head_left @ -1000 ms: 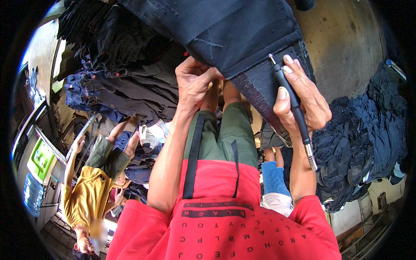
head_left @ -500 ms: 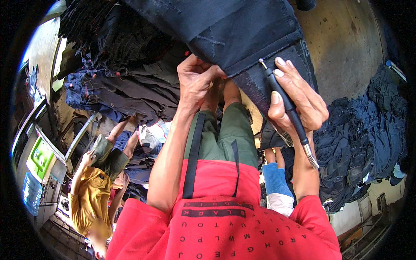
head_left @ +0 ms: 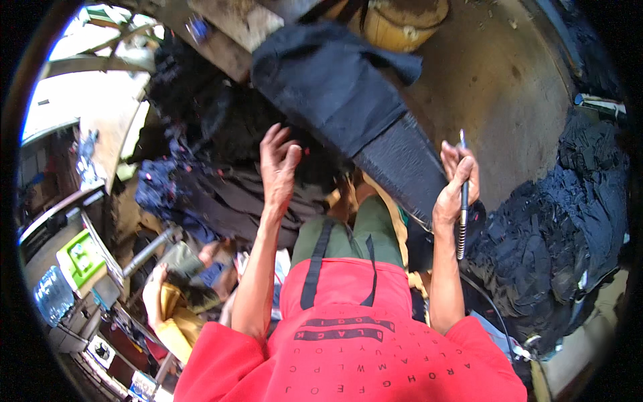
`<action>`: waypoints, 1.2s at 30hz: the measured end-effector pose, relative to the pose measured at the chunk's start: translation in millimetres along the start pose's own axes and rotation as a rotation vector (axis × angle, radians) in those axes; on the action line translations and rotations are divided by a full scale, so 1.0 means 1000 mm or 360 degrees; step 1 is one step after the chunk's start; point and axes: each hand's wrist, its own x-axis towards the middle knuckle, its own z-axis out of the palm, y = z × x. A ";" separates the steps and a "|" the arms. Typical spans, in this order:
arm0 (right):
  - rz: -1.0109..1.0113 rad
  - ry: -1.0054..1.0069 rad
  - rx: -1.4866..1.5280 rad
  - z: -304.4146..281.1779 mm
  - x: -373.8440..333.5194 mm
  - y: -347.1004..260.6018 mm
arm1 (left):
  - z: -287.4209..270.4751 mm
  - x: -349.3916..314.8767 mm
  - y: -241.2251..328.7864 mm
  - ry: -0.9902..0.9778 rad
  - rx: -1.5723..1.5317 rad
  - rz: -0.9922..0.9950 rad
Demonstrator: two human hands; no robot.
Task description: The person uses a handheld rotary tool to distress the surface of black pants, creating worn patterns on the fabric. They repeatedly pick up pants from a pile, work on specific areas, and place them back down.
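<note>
Trousers (head_left: pixel 335 87) in dark cloth are lying ahead of us, one leg drawn over a long dark board (head_left: pixel 405 164), with the hem resting partway along and the near end of the board showing bare. Our left hand (head_left: pixel 278 171) is hanging in the air to the left of the cloth, its fingers loosely spread and gripping nothing that we are able to see. Our right hand (head_left: pixel 455 187) is closing around a pen-shaped tool (head_left: pixel 463 204), beside the board's right edge, with the tip pointing up and away from the cloth. As for progress, we are judging that the leg is already in place on the board, while the tool is doing nothing to it at this instant. We are seeing no clear worked patch on the blurred surface (the dark colour is not helping), so we cannot tell how much is done or left on this pair. Beyond the right hand, a heap of dark clothes (head_left: pixel 549 214) is lying, and brown trousers (head_left: pixel 251 191) are spreading out at left; whether those are finished or waiting, we are unable to say.
</note>
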 end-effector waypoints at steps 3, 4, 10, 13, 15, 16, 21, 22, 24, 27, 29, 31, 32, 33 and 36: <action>-0.0109 0.0007 -0.0451 0.014 0.018 -0.010 | -0.013 0.056 0.060 0.0340 0.0735 0.0198; -0.0382 -0.0058 -0.0567 0.026 0.029 -0.010 | -0.008 0.086 0.071 0.0316 0.1059 0.0430; -0.0319 -0.0219 -0.0624 0.095 0.057 0.007 | 0.026 0.199 0.082 0.0322 0.1883 0.0418; -0.0241 -0.0149 -0.0574 0.092 0.054 0.014 | 0.024 0.183 0.104 0.0002 0.1860 0.0663; -0.0337 -0.0174 -0.0574 0.080 0.053 0.013 | 0.031 0.155 0.122 -0.0110 0.1690 0.0710; -0.0335 -0.0137 -0.0571 0.070 0.054 0.011 | 0.034 0.133 0.130 -0.0234 0.1382 0.0328; -0.0259 -0.0055 -0.0584 -0.010 0.043 -0.003 | 0.068 0.065 0.129 -0.0415 0.0695 -0.0456; -0.0109 -0.0112 -0.0652 -0.033 0.035 -0.005 | 0.077 0.076 0.129 -0.0491 0.0442 -0.0761; -0.0139 -0.0003 -0.0651 -0.077 0.020 -0.006 | 0.109 0.088 0.111 -0.0520 0.0222 -0.0615; -0.0034 0.0237 -0.0821 -0.146 -0.016 -0.013 | 0.157 0.055 0.074 -0.0651 0.0925 -0.0099; -0.0008 0.0538 -0.1005 -0.195 -0.041 -0.021 | 0.189 -0.007 0.047 -0.0872 0.0895 -0.0074; -0.0126 0.0701 -0.1188 -0.249 -0.070 -0.034 | 0.224 -0.084 0.023 -0.1024 0.0684 0.0065; -0.0196 0.0740 -0.1256 -0.274 -0.085 -0.041 | 0.239 -0.125 0.010 -0.1028 0.0652 0.0106; -0.0250 0.0773 -0.1310 -0.296 -0.101 -0.047 | 0.253 -0.168 -0.002 -0.0959 0.0630 0.0357; -0.0272 0.0866 -0.1509 -0.346 -0.137 -0.055 | 0.265 -0.264 -0.036 -0.1236 0.0485 0.0072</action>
